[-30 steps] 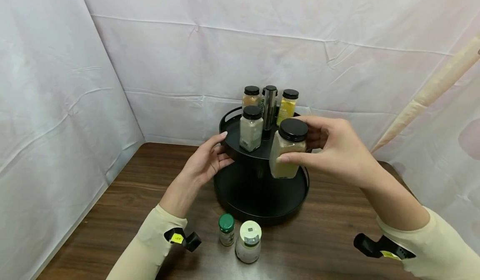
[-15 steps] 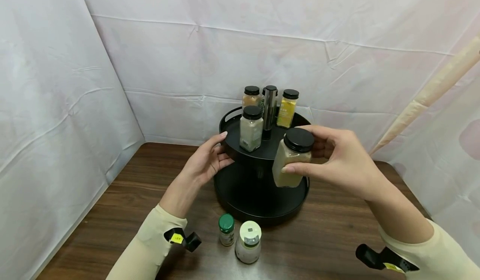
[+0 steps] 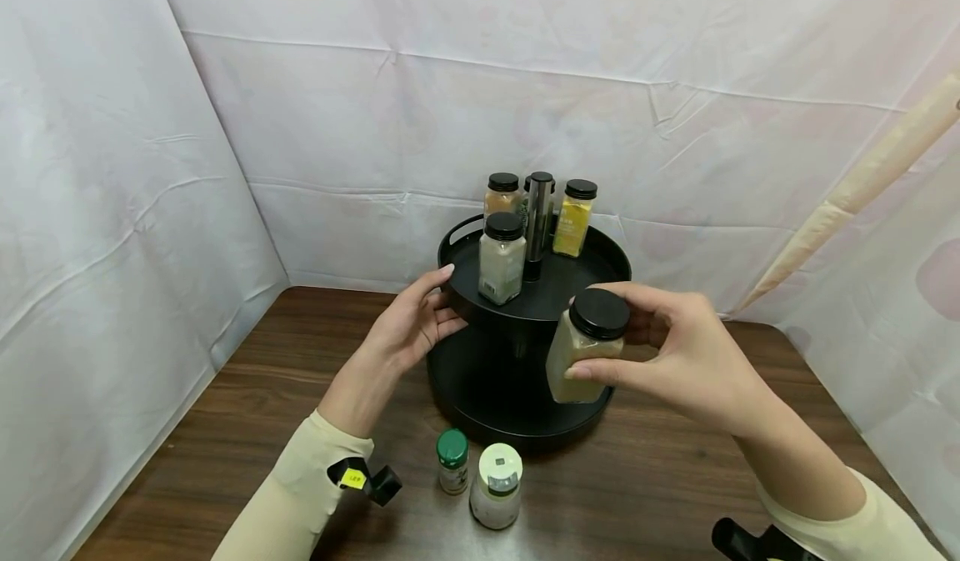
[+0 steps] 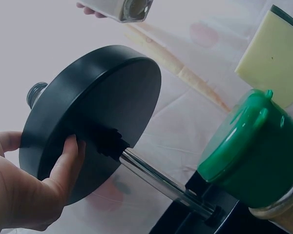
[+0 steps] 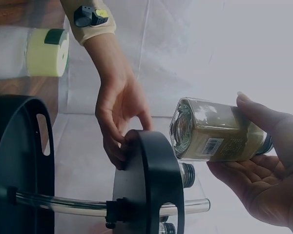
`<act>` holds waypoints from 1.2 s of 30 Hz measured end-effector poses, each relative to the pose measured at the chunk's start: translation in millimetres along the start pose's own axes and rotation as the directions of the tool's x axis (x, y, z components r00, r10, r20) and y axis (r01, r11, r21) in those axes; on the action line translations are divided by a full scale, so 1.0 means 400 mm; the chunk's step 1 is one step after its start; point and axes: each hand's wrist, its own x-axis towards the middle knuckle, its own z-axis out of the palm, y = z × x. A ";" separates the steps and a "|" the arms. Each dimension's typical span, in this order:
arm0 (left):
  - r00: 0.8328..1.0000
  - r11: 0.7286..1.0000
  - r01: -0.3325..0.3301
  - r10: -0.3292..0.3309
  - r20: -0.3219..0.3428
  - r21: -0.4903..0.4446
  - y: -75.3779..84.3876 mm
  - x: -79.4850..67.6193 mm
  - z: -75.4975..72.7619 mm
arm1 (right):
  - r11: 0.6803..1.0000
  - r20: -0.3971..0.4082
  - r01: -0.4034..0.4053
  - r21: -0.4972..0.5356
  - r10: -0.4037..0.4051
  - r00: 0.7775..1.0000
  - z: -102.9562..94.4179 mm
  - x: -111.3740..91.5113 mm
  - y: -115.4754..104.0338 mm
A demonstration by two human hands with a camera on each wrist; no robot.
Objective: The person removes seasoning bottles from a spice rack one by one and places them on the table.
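My right hand (image 3: 686, 344) pinches a square glass spice jar (image 3: 581, 365) with a black lid and tan powder, thumb in front and fingers behind. The jar is tilted slightly, in front of the right side of a black two-tier turntable rack (image 3: 558, 290). In the right wrist view the jar's base and barcode label (image 5: 212, 146) show. My left hand (image 3: 401, 332) holds the left rim of the upper tier, thumb at the top edge. Its fingers (image 4: 68, 161) reach underneath in the left wrist view. A jar of pale powder (image 3: 502, 261) stands on the upper tier nearest that hand.
Behind the chrome post (image 3: 537, 219) stand a yellow-labelled jar (image 3: 573, 226), an orange-brown jar (image 3: 501, 201) and one mostly hidden. The lower tier (image 3: 487, 394) is below. On the wooden table in front are a green-capped bottle (image 3: 453, 461) and a pale-capped jar (image 3: 497, 486). White cloth (image 3: 420, 127) hangs behind.
My right hand has lowered the tan-powder jar and moved it slightly right, from beside the upper tier to in front of the lower one. The left hand stays on the rim.
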 end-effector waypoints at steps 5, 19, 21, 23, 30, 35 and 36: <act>1.000 1.000 0.001 -0.001 0.000 -0.002 -0.001 0.001 0.001 | 0.999 0.009 0.020 0.031 -0.021 1.000 0.010 -0.014 0.012; 1.000 1.000 0.003 -0.003 -0.001 -0.003 -0.002 0.003 0.001 | 0.998 -0.007 0.056 0.012 -0.056 0.998 0.043 -0.055 0.036; 1.000 1.000 0.003 -0.003 -0.003 -0.003 -0.001 0.002 0.001 | 0.998 -0.011 0.059 0.009 -0.059 0.998 0.046 -0.060 0.041; 1.000 1.000 0.002 -0.002 -0.003 -0.005 -0.001 0.001 0.002 | 0.998 -0.010 0.061 0.014 -0.061 0.998 0.050 -0.065 0.044; 1.000 1.000 0.000 0.000 -0.002 -0.002 0.000 0.001 0.001 | 0.999 -0.009 0.040 0.030 -0.039 0.999 0.056 -0.081 0.055; 1.000 1.000 0.000 0.000 -0.002 0.000 0.000 0.001 0.000 | 1.000 -0.009 0.011 0.026 -0.011 1.000 0.060 -0.093 0.067; 1.000 1.000 0.001 -0.001 -0.002 0.000 0.000 0.001 0.000 | 1.000 -0.009 0.009 0.027 -0.009 1.000 0.061 -0.095 0.070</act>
